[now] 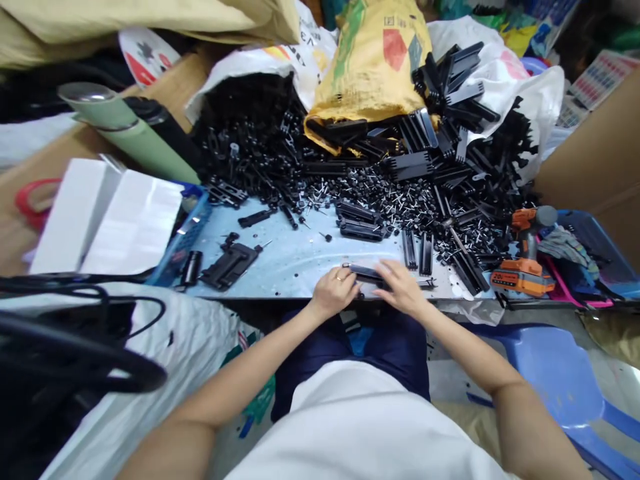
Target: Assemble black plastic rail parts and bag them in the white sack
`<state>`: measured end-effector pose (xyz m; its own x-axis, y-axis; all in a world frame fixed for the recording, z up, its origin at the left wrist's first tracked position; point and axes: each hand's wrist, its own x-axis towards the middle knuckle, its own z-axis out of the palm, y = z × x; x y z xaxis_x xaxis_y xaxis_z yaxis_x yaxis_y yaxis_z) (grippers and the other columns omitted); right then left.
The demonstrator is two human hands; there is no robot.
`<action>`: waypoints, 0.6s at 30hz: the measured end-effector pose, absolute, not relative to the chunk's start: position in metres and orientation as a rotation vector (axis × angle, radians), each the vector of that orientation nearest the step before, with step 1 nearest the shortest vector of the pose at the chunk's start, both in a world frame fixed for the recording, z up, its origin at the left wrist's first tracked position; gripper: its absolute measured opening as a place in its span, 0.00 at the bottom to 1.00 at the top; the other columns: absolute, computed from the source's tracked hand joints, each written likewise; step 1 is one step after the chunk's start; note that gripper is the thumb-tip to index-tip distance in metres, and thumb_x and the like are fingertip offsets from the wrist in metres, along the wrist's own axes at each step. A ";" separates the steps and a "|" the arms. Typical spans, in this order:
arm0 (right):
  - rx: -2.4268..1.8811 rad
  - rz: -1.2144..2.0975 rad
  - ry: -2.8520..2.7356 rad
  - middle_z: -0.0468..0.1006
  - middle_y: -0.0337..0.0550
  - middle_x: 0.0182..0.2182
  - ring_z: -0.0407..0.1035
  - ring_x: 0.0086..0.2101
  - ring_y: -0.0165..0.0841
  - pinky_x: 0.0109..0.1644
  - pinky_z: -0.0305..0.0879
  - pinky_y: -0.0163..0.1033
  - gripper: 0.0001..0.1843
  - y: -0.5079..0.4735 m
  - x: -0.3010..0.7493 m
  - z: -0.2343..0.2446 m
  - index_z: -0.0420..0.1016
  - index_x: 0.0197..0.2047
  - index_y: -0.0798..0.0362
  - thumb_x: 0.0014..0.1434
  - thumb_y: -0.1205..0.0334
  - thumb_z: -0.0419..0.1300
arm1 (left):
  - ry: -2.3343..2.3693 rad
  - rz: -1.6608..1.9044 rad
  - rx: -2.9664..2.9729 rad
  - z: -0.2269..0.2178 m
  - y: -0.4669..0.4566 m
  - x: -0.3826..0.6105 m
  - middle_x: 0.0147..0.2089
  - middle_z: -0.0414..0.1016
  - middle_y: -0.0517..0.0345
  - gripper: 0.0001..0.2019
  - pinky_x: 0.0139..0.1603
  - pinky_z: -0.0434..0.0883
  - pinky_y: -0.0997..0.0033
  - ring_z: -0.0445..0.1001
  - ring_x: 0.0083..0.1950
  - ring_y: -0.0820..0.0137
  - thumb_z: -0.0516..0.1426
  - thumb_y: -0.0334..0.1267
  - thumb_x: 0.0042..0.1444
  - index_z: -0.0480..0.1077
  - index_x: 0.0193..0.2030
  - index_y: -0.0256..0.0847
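Observation:
At the front edge of the light blue tabletop (280, 253), my left hand (335, 291) grips one end of a long black plastic part (367, 272). My right hand (400, 287) lies over the other end of that part, its fingers slightly blurred. Whether its fingers close on the part is hard to make out. Just beyond my hands lie several similar black plastic pieces (361, 223) in a group. Two more black strips (417, 253) stand to the right of them. A thin dark piece (429, 285) shows beside my right hand.
An orange cordless drill (523, 277) lies at the right beside a blue tray (610, 247). Heaps of small black parts and screws (395, 197) spread across the back, below a yellow sack (370, 60). A black fixture (231, 265) and a blue basket (193, 227) are on the left.

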<state>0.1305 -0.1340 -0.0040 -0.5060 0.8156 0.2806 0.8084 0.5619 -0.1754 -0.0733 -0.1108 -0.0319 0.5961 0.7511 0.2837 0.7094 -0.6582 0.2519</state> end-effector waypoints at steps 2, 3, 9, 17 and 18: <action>-1.524 -0.108 -2.436 0.72 0.58 0.42 0.65 0.42 0.41 0.44 0.62 0.44 0.35 -0.143 0.161 -0.009 0.73 0.45 0.60 0.56 0.36 0.48 | 0.847 0.592 2.929 -0.034 -0.095 -0.069 0.50 0.65 0.42 0.14 0.49 0.66 0.64 0.66 0.49 0.59 0.51 0.40 0.62 0.66 0.51 0.34; -1.601 -0.146 -2.455 0.73 0.57 0.35 0.66 0.37 0.40 0.39 0.61 0.42 0.35 -0.145 0.173 -0.011 0.74 0.38 0.60 0.55 0.34 0.48 | 0.721 0.532 2.993 -0.034 -0.087 -0.065 0.51 0.64 0.41 0.17 0.49 0.66 0.64 0.66 0.50 0.59 0.52 0.40 0.62 0.63 0.54 0.33; -1.391 -0.036 -2.594 0.65 0.46 0.17 0.60 0.22 0.30 0.27 0.53 0.36 0.36 -0.144 0.190 0.018 0.66 0.19 0.56 0.60 0.37 0.38 | 0.795 0.381 2.790 -0.014 -0.078 -0.052 0.29 0.66 0.48 0.21 0.35 0.66 0.71 0.69 0.35 0.64 0.44 0.47 0.66 0.68 0.34 0.33; -0.663 0.786 -2.096 0.64 0.44 0.19 0.62 0.24 0.31 0.31 0.62 0.37 0.36 -0.188 0.112 0.036 0.64 0.24 0.52 0.64 0.48 0.22 | 0.395 1.263 1.967 0.048 -0.173 -0.044 0.23 0.63 0.54 0.34 0.28 0.66 0.73 0.65 0.24 0.71 0.25 0.52 0.65 0.63 0.26 0.37; -0.830 0.677 -2.035 0.66 0.47 0.22 0.65 0.28 0.33 0.34 0.64 0.40 0.36 -0.187 0.099 0.022 0.66 0.28 0.52 0.64 0.49 0.22 | 0.489 1.332 1.977 0.046 -0.178 -0.038 0.25 0.65 0.52 0.36 0.30 0.67 0.71 0.67 0.27 0.70 0.24 0.52 0.64 0.65 0.29 0.37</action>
<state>0.0991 -0.1872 0.0219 -0.4488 0.7518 0.4831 0.3124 0.6385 -0.7033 -0.0382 -0.1777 0.0460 0.4014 0.6432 0.6520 -0.0686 -0.6887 0.7217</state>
